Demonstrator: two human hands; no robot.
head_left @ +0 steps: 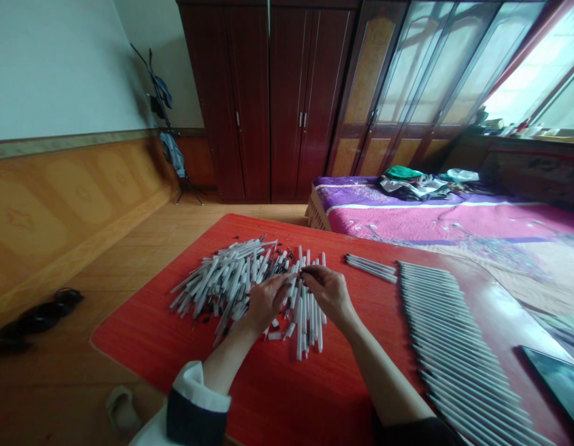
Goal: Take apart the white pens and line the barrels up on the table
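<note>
My left hand [269, 302] is closed on a slim white tube, pointing it to the right. At the tube's right end, the fingertips of my right hand [331, 296] pinch a small dark piece, too small to make out fully. Both hands meet just above the red table [268, 396]. To the left and under my left hand lies a heap of loose white tubes [212, 279], with small black pieces scattered among them. A smaller bunch of white tubes [310, 322] lies beneath my hands, pointing roughly toward me.
On the right stands a long row of tubes with dark ends [459, 347], laid side by side. Several more tubes [371, 267] lie together behind it. A dark phone or tablet [554, 381] rests near the right edge. Beyond is a bed [408, 217].
</note>
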